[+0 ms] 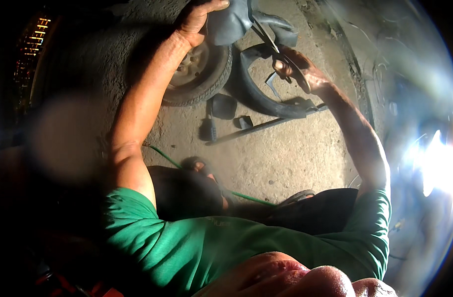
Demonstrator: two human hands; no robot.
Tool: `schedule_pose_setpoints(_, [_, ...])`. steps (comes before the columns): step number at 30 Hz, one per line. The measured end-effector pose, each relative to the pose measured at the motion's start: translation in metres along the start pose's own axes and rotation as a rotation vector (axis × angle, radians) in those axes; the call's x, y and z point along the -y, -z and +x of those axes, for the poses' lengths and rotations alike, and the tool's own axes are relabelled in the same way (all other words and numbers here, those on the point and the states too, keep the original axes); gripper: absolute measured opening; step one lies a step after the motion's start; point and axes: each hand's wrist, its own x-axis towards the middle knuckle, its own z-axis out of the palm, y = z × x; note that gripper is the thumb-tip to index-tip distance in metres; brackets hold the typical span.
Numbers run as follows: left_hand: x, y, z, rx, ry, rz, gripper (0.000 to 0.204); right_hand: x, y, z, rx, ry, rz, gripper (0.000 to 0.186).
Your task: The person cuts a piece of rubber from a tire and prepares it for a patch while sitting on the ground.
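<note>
My left hand grips a dark grey rubber piece at the top of the view, with its fingers closed on the edge. My right hand is closed round large metal scissors, whose blades reach up to that rubber. Below my hands a wheel with a tyre lies flat at the left, partly behind my left forearm. A curved black rubber strip lies to its right, with square rubber offcuts between and below them.
A long straight dark bar or strip lies below the rubber pieces. A green hose runs across the concrete floor by my sandalled feet. A bright light glares at the far right.
</note>
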Motion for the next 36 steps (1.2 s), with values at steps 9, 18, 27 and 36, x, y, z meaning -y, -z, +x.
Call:
schedule_pose_setpoints(9, [0.004, 0.012, 0.003, 0.146, 0.022, 0.004, 0.031, 0.017, -0.005, 0.014, -0.071, 0.074, 0.025, 0.065])
schedule_pose_setpoints(18, [-0.008, -0.001, -0.007, 0.167, 0.049, 0.067, 0.031, 0.021, -0.011, 0.006, -0.103, 0.024, 0.125, 0.070])
schedule_pose_setpoints(27, [-0.018, -0.018, -0.025, 0.346, 0.051, 0.270, 0.053, 0.033, -0.018, 0.008, -0.125, -0.008, 0.043, 0.072])
schedule_pose_setpoints(36, [-0.020, -0.038, -0.034, 0.372, 0.050, 0.306, 0.059, 0.023, -0.018, 0.007, -0.145, -0.058, 0.089, 0.069])
